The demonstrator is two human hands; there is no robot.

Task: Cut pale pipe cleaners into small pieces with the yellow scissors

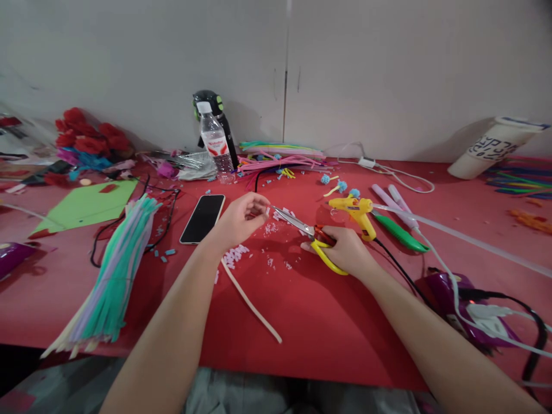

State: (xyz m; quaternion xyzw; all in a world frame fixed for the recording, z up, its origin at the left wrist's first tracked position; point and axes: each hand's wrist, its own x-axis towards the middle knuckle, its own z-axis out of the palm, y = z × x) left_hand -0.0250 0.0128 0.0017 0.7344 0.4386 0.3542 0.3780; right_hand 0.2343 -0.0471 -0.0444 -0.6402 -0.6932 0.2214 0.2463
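My right hand (345, 250) grips a pair of scissors (297, 223) by its yellow and red handles. The blades point left and look nearly closed. Their tip reaches the fingertips of my left hand (242, 221), which is closed in a pinch. A small pale lilac bit shows at those fingertips, too small to name surely. Under and around the hands lie short lilac cut pieces (235, 256) and fine fluff. A cream pipe cleaner (252, 307) lies on the red table (310, 339), running from below my left wrist toward the front edge.
Left of my arm lie a phone (202, 219) and a bundle of green and lilac pipe cleaners (118, 270). A yellow glue gun (356, 213) lies beyond my right hand, its cord trailing right. A plastic bottle (215, 144) and pink pipe cleaners (284, 164) are at the back.
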